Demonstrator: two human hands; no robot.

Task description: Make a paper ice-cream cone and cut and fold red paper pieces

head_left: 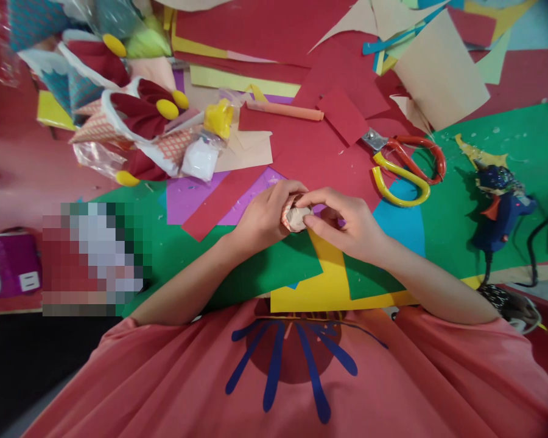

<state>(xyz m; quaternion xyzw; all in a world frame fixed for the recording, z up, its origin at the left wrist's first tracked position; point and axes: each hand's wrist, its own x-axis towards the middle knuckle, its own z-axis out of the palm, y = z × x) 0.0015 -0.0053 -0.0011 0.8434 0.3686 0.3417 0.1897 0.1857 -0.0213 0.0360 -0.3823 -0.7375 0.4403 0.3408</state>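
Observation:
Between my hands is a small rolled paper piece, orange-patterned around the outside with a pale, crumpled-looking inside facing me. My left hand wraps around its left side and holds it. From the right, my right hand has its thumb and index finger on the rim, closed in a pinch at the pale part. The other fingers of my right hand curl beneath and are partly hidden. Under both hands lie green paper and purple paper.
Scissors with red and yellow handles lie right of my hands. A blue glue gun with a cord rests at the far right. Patterned paper cones and small bags of clay sit left. An orange marker lies ahead among paper scraps.

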